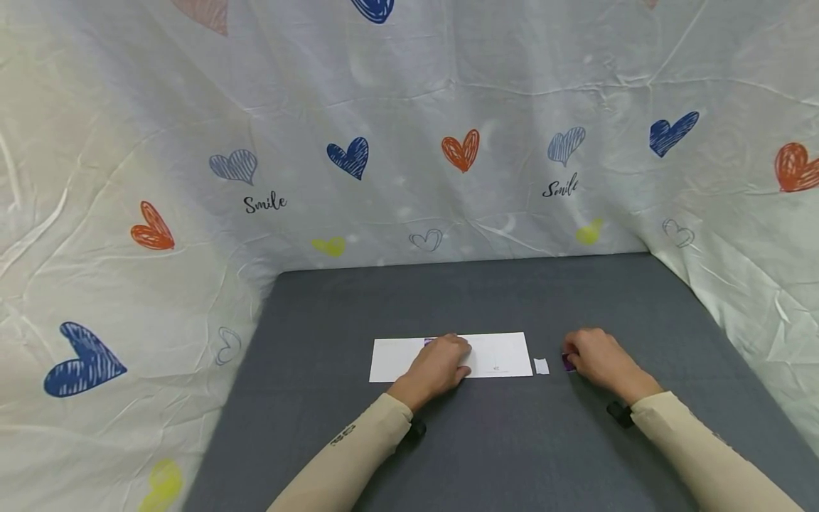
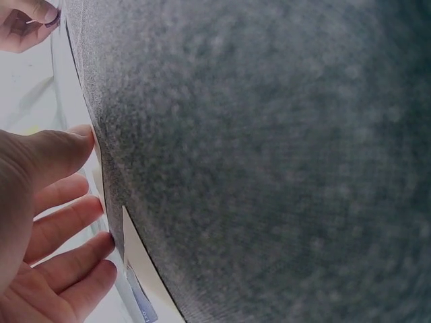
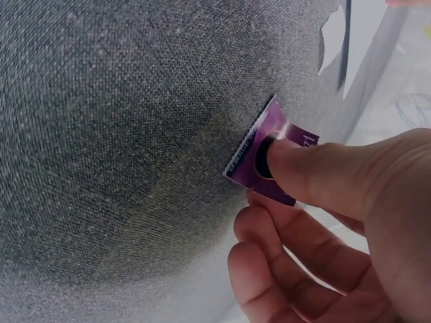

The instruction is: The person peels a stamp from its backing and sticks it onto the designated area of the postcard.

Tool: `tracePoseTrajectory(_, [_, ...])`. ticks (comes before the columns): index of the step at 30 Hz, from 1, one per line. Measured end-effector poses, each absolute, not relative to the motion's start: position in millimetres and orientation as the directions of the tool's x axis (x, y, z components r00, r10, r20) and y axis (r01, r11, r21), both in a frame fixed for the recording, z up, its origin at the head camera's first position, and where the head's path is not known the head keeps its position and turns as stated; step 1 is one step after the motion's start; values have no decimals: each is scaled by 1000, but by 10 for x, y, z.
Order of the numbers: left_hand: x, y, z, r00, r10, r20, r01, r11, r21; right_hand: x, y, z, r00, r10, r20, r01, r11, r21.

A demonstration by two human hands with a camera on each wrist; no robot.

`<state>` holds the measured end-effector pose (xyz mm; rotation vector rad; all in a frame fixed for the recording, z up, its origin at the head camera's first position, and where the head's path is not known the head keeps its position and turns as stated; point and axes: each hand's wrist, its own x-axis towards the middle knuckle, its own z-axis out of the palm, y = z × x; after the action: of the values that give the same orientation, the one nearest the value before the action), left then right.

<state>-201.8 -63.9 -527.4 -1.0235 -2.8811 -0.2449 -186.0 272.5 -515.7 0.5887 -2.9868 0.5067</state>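
On the table lies a long white paper [image 1: 495, 354], wider than it is deep. My left hand [image 1: 435, 366] rests on its middle, fingers extended and lightly bent, thumb near the front edge. A bit of a purple piece [image 1: 428, 342] shows beyond that hand; the rest is covered. To the right, my right hand [image 1: 601, 361] pinches a small purple packet [image 3: 250, 161] between thumb and fingers. One end of the packet has a pale, printed edge, seen in the right wrist view. Between the paper and the right hand sits a small white scrap [image 1: 541, 366].
The tabletop [image 1: 333, 306] is covered in dark grey cloth. A white curtain [image 1: 397, 192] printed with hearts and "Smile" hangs behind it and along both sides. Dark wrist straps [image 1: 619, 414] show below the hands.
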Motion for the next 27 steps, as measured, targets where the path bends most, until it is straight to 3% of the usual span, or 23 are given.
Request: tracePoseTrajectory(27, [-1992, -635, -5248, -782, 613, 111, 623, 773, 124, -1860, 2706, -5121, -937, -328, 119, -349, 883, -313])
